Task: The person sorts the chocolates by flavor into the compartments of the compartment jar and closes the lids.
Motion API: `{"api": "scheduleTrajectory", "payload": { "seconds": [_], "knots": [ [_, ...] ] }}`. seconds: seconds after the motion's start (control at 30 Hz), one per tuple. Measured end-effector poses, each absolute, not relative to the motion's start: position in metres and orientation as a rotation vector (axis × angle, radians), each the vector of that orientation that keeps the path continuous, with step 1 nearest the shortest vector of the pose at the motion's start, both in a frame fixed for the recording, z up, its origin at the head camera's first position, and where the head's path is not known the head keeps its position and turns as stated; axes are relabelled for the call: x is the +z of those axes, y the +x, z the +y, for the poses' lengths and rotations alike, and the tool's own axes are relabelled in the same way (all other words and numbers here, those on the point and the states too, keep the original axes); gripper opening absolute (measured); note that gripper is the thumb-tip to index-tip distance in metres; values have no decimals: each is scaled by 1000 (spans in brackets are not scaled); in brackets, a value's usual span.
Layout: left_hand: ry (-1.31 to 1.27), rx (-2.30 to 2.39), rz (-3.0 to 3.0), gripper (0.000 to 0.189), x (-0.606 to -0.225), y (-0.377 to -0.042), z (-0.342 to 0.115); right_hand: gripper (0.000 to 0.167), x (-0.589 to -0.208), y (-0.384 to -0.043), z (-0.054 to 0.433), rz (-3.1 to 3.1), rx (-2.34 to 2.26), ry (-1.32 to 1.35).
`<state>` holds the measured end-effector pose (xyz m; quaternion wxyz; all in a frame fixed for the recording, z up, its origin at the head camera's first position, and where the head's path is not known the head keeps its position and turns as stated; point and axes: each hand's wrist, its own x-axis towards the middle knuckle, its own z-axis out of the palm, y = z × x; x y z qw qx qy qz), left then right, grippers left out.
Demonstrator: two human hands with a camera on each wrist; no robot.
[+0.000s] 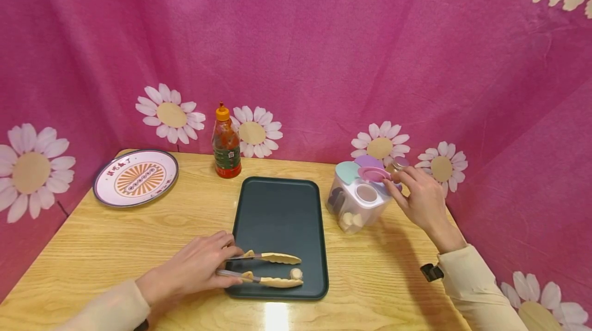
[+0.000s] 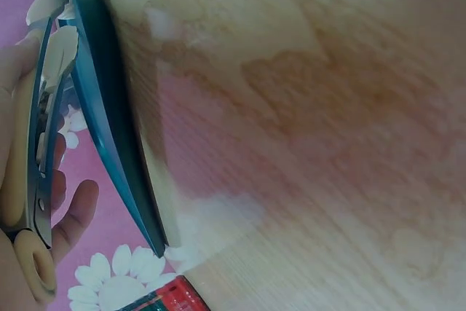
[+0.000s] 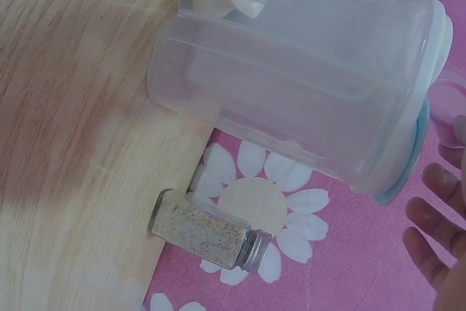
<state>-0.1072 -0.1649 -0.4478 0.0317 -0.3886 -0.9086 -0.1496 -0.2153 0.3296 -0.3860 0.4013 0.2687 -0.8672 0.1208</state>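
My left hand (image 1: 194,264) grips a pair of tongs (image 1: 279,258) with beige scalloped heads, spread apart low over the dark green tray (image 1: 282,218). A small round pale piece (image 1: 296,273) sits between the heads, against the nearer one. The beige tong heads (image 2: 60,56) also show in the left wrist view. At the right, my right hand (image 1: 423,202) pinches the edge of a raised pink flap lid (image 1: 374,175) on a clear divided container (image 1: 370,213). Beneath that lid a round opening (image 1: 367,192) shows. Pale pieces (image 1: 351,220) lie inside the container.
Behind the container stands a glass spice jar (image 3: 204,231) with a metal cap. A red sauce bottle (image 1: 227,146) with an orange cap is beyond the tray, and a patterned plate (image 1: 104,187) lies at far left. Pink curtain (image 1: 296,63) surrounds the table's back and sides.
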Motion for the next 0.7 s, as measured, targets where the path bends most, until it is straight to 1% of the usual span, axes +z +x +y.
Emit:
{"api": "scheduleTrajectory", "payload": {
  "seconds": [0.13, 0.43, 0.7],
  "knots": [
    [-1201, -435, -2784, 47, -451, -107, -165, 18, -386, -215, 330, -2189, 308, 680],
    [-1204, -441, -2810, 49, -451, -109, -164, 17, -386, -215, 329, -2183, 315, 681],
    [-1186, -412, -2683, 43, -447, -117, -158, 17, -385, -217, 330, -2180, 315, 687]
  ]
}}
